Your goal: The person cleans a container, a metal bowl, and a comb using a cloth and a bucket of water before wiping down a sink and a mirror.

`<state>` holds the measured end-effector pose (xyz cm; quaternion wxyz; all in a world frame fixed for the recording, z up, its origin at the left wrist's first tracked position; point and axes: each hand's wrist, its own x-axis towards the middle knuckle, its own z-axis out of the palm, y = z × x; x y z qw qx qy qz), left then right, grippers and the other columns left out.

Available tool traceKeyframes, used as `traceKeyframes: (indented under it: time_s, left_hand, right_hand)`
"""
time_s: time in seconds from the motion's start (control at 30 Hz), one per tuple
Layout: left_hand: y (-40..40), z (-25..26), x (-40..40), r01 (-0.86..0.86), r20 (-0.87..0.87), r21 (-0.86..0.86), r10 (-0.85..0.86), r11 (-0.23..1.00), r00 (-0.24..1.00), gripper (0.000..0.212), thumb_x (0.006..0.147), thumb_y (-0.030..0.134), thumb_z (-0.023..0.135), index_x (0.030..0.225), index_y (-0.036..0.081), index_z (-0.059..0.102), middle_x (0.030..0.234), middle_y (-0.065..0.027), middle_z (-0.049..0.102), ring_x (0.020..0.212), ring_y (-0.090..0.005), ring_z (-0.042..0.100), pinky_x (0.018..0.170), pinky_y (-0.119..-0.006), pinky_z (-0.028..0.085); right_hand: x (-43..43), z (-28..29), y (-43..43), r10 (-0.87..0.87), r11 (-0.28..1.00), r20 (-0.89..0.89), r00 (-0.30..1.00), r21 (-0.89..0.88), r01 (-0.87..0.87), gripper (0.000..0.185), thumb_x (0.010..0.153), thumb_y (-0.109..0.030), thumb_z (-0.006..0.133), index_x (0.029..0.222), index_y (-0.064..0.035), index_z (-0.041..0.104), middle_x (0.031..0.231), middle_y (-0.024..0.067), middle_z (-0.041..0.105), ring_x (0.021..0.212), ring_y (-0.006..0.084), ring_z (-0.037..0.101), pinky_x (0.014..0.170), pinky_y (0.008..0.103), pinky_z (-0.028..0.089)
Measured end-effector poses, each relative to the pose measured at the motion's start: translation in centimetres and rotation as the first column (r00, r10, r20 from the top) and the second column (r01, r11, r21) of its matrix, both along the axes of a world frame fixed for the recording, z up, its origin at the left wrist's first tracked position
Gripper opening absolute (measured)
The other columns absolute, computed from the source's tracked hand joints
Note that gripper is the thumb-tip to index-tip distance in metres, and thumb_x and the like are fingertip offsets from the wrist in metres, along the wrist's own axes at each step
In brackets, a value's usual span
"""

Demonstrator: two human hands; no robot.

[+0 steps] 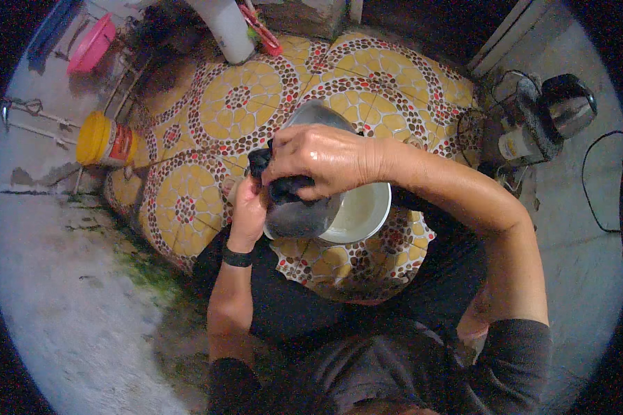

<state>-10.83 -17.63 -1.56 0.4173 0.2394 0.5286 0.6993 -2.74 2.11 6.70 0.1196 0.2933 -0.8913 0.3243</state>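
A grey vessel (303,220), apparently metal, is between my hands, partly over a white tub (376,212) with pale, cloudy liquid in it. My left hand (247,210) holds the vessel at its left side; its fingers are largely hidden. Reaching across from the right, my right hand (316,161) is bent over the vessel and clutches a crumpled black piece (288,188), which looks like cloth. Another dark bit (259,160) shows beside the left fingertips; whether it belongs to the same piece cannot be told. The back of my right hand looks wet.
Patterned yellow tiles (241,98) cover the floor. To the right stand an electric kettle (571,106) and a dark container (529,124) near a cable. A yellow-lidded tub (96,137) and a pink basin (92,44) are at left. A white pipe (226,31) comes down at the back.
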Motion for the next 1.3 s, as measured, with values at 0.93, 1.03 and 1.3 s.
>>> traceKeyframes:
  time_s: [0.93,1.03,1.3]
  left_hand:
    - [-0.7,3.8,3.1,-0.064,-0.421,-0.274,-0.060,0.960,0.905,0.024,0.068,0.005,0.077,0.086,0.000,0.063,0.085,-0.0029,0.066,0.075,-0.0082,0.059,0.070,-0.025,0.049]
    - [-1.3,3.3,2.3,0.063,-0.285,-0.141,-0.102,0.988,0.953,0.026,0.068,0.006,0.078,0.089,-0.001,0.063,0.085,-0.0025,0.066,0.075,-0.0081,0.059,0.069,-0.024,0.048]
    - [1.8,3.2,1.9,0.100,-0.510,-0.277,-0.234,0.956,0.828,0.033,0.069,0.011,0.078,0.094,-0.001,0.060,0.088,-0.0035,0.064,0.083,-0.0112,0.057,0.076,-0.028,0.047]
  right_hand:
    - [0.0,2.9,2.5,-0.303,0.949,0.216,0.928,0.157,0.274,0.038,0.064,-0.020,0.064,0.097,-0.0045,0.057,0.084,0.0165,0.062,0.085,0.0336,0.060,0.076,0.0409,0.047]
    - [-0.4,-0.6,11.6,-0.294,0.890,0.426,0.856,-0.204,0.407,0.046,0.065,-0.019,0.060,0.108,-0.0041,0.057,0.096,0.0104,0.061,0.094,0.0215,0.057,0.085,0.0308,0.044]
    - [0.6,0.3,5.1,-0.351,0.935,0.375,0.858,0.088,0.344,0.042,0.062,-0.021,0.065,0.100,-0.0038,0.059,0.085,0.0177,0.063,0.080,0.0305,0.061,0.073,0.0397,0.048]
